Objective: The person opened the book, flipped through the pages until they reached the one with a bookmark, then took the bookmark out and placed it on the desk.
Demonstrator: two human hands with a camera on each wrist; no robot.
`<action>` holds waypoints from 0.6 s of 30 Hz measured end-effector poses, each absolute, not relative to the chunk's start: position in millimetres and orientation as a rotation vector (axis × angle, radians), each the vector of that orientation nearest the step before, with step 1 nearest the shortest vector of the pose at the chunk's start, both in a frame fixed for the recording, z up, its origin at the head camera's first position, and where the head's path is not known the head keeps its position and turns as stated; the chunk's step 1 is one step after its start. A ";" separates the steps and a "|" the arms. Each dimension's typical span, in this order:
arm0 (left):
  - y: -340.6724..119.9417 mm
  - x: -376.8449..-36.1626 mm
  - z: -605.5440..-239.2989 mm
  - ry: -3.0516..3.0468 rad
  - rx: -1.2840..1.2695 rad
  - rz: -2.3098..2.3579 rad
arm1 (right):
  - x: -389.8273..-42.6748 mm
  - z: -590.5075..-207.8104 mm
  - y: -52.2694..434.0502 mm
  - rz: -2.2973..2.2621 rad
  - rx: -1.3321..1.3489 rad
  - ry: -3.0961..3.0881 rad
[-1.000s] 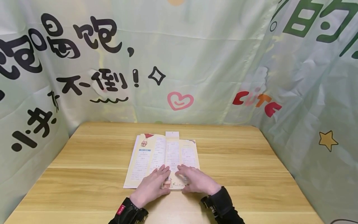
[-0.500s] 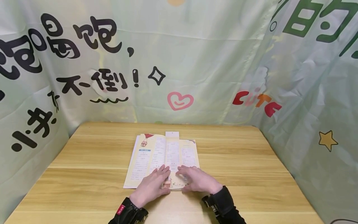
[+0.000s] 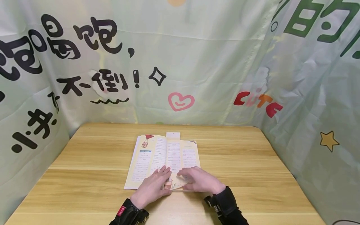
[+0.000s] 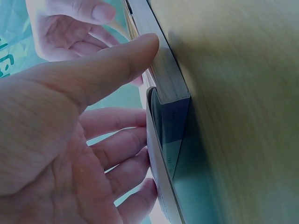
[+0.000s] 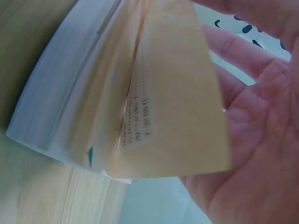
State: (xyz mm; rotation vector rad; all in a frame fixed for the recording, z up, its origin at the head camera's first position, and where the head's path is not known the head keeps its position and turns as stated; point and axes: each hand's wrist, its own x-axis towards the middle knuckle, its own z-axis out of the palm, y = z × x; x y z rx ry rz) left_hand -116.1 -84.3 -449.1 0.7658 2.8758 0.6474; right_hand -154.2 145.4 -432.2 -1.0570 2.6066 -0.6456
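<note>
Rests the left hand [image 3: 153, 187] on an open book [image 3: 144, 161], fingers straight, thumb apart at the lower edge. Pinches a raised page [image 5: 187, 102] between thumb and fingers of the right hand [image 3: 204, 180]. Has the book near the middle of a wood-grain table [image 3: 242, 172]. Faces a pale fabric backdrop [image 3: 213, 62] with black Chinese lettering [image 3: 107, 35] and a pink heart [image 3: 181, 103].

L hand [image 3: 152, 187] palm dn, fingers ~str. | R hand [image 3: 203, 180] palm dn, fingers bent, thumb opp.
</note>
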 end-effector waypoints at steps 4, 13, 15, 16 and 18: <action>-84.3 -115.9 -448.4 2.878 0.769 0.654 | -154.6 -431.4 146.3 -0.691 -1.039 2.592; -83.4 -115.1 -447.7 2.871 0.753 0.655 | -154.5 -429.8 147.0 -0.761 -0.960 2.616; -83.2 -115.0 -448.0 2.872 0.749 0.653 | -155.1 -430.2 147.0 -0.781 -0.954 2.622; -83.1 -114.8 -448.3 2.873 0.748 0.651 | -155.3 -430.3 147.0 -0.790 -0.953 2.625; -83.1 -114.6 -448.6 2.873 0.745 0.651 | -155.8 -430.6 147.2 -0.804 -0.951 2.634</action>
